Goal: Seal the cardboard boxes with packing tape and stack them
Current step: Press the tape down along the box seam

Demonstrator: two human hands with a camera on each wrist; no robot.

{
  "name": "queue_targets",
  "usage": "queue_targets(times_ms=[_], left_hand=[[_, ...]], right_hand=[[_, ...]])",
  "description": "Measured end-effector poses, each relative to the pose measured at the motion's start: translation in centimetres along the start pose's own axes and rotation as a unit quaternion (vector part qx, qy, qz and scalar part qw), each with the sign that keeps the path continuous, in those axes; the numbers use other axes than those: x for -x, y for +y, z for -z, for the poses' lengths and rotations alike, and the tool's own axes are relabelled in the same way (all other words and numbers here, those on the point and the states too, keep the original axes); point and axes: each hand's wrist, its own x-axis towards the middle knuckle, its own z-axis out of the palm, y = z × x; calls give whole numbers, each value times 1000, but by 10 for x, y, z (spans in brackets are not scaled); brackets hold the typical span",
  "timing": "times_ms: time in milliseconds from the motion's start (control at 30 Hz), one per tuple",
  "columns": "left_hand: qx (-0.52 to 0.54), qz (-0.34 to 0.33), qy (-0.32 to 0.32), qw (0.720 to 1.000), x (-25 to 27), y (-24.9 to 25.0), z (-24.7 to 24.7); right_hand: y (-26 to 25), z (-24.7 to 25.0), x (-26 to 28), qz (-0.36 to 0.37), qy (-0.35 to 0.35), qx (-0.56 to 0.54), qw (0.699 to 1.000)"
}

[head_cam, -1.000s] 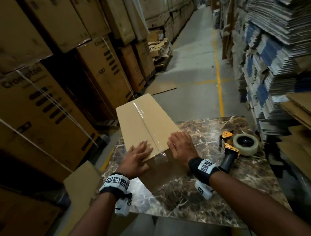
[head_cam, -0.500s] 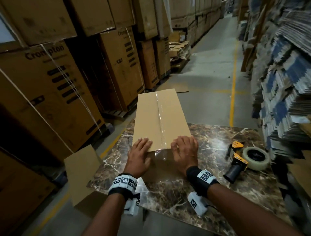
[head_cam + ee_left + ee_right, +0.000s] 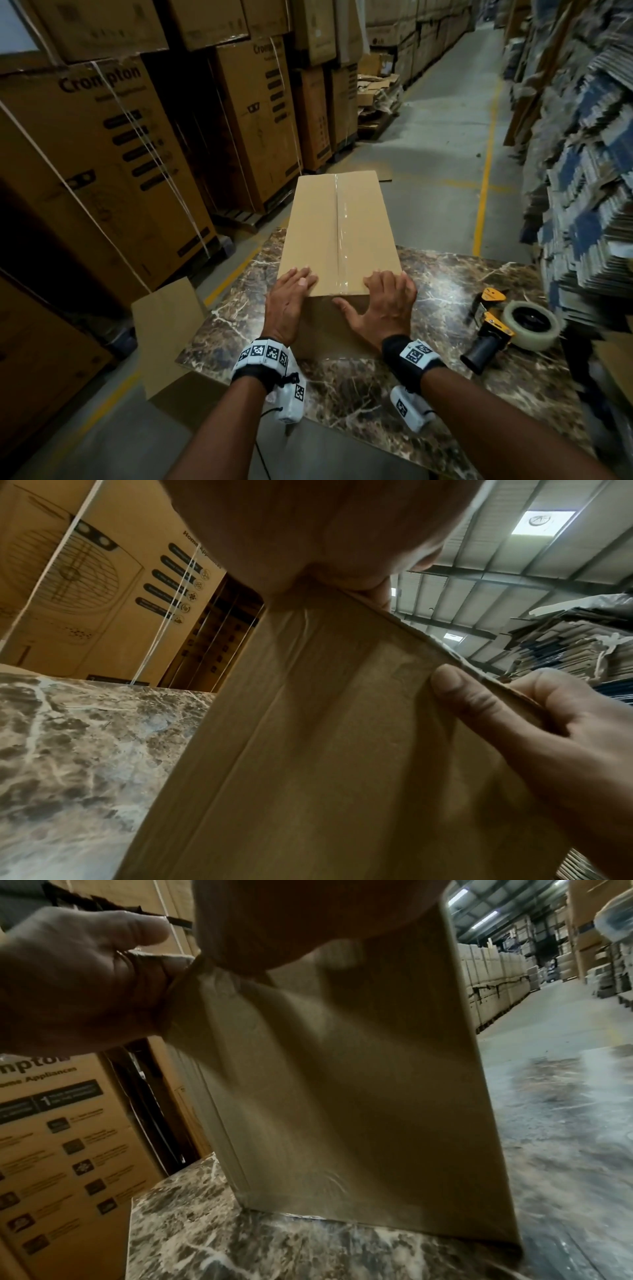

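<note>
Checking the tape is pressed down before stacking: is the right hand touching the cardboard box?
Touching. In the head view the right hand lies over the cardboard box at its near top edge, fingers on top, thumb on the front face.

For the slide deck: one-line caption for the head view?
Both hands, left hand and right hand, rest on the near end of a taped box on a marble table, tape gun alongside.
</note>
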Motion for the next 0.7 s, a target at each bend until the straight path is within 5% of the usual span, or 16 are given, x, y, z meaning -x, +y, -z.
queue_targets(times_ms=[700], left_hand=[[-174,-103,96,975,-1,-21,-21]], right_hand=[[22,11,3,80,-79,26,993]])
